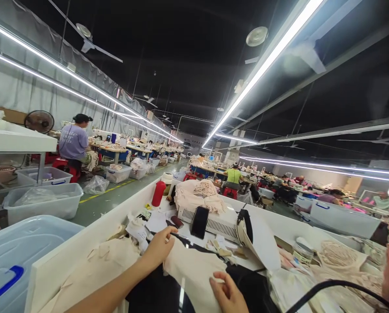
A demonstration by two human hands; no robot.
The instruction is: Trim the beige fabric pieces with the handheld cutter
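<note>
A cream piece of fabric (194, 265) is spread over a glossy black surface (155, 291) in front of me. At its upper left corner my left hand (158, 248) has its fingers curled with the thumb close to them, gripping the edge. My right hand (229, 293) pinches the lower right edge between thumb and bent fingers. Just beyond the cloth, a black phone (199, 221) leans against a white vented machine (220, 226). More cream cloth (109, 261) is heaped beside my left forearm.
A red bottle (158, 193) stands at the table's far left rim. To the right are a white-and-black visor (245, 226), a jar (303, 250), piled fabric (341, 256) and a black cable (338, 283). A lidded plastic bin (34, 243) sits left. People work at sewing tables beyond.
</note>
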